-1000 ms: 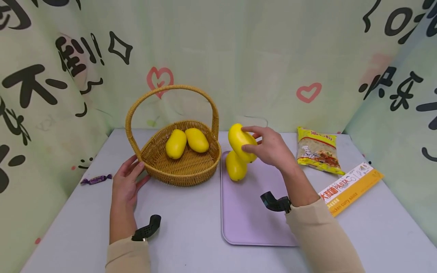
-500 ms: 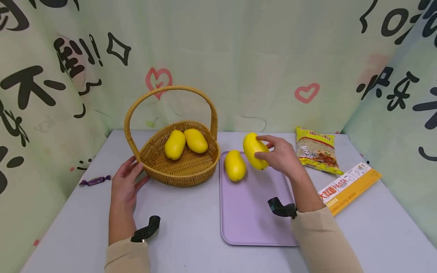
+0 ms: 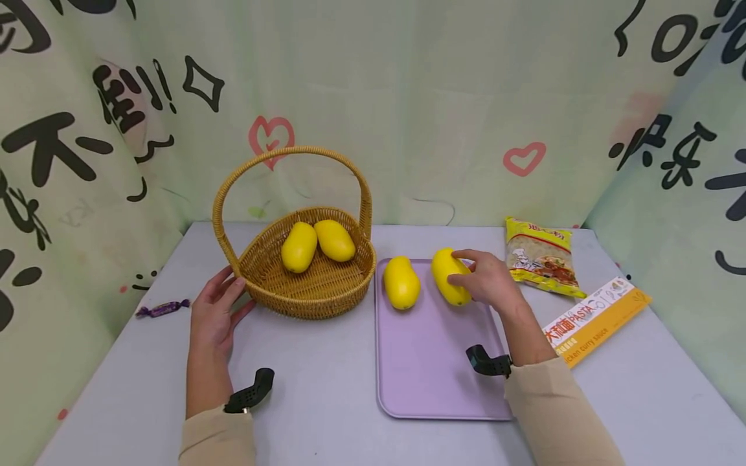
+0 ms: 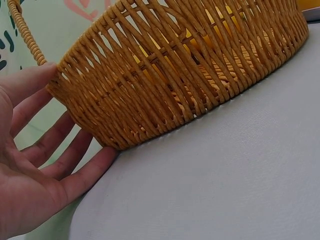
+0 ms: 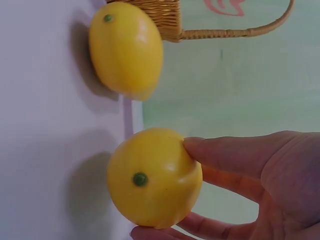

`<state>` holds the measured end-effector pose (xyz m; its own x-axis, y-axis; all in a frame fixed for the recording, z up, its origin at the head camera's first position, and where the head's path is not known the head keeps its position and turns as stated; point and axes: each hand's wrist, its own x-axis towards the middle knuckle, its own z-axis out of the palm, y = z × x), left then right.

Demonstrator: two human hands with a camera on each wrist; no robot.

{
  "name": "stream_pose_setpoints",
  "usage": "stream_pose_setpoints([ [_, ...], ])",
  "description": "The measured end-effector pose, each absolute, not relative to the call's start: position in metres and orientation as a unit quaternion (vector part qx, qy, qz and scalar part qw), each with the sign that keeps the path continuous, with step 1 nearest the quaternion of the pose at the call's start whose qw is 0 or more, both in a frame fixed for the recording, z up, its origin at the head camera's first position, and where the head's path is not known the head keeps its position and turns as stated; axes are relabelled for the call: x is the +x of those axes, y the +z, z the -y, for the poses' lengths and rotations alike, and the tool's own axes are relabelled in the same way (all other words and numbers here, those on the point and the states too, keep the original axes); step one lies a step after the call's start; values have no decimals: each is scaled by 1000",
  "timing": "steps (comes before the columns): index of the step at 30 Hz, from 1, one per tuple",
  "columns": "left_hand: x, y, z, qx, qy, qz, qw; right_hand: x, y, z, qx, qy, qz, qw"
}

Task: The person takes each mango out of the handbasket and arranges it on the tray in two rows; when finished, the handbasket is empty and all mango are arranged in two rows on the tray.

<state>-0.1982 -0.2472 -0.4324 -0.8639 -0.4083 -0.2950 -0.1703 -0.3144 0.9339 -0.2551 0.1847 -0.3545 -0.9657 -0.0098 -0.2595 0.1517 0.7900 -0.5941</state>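
Observation:
My right hand (image 3: 486, 279) pinches a yellow mango (image 3: 447, 277) between thumb and fingers, close over the far part of the purple tray (image 3: 437, 362). In the right wrist view the held mango (image 5: 155, 180) shows its green stem spot, with its shadow beside it. Another mango (image 3: 401, 283) lies on the tray to its left. My left hand (image 3: 217, 309) touches the left side of a wicker basket (image 3: 315, 304) with a tall handle. In the left wrist view, the thumb is at the basket rim and the extended fingers rest against its wall. Inside lie two mangoes (image 3: 299, 247).
At the back right lies a yellow food packet (image 3: 542, 257), with an orange-and-white pasta box (image 3: 600, 320) in front of it, near the right forearm. A purple wrapped candy (image 3: 163, 309) lies left of the left hand. A printed curtain (image 3: 454, 129) stands behind the table.
My right hand has carried the mango rightward and down, from above the other mango to a spot beside it, close over the tray. The left hand and basket stay in place.

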Motion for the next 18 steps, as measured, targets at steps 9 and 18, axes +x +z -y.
stream_pose_setpoints([
  [9,-197,-433,247,252,-774,576,80,-260,-370,-187,46,-307,-941,131],
  [18,-198,-432,247,250,-771,580,77,-259,-371,-187,60,-319,-936,137],
])
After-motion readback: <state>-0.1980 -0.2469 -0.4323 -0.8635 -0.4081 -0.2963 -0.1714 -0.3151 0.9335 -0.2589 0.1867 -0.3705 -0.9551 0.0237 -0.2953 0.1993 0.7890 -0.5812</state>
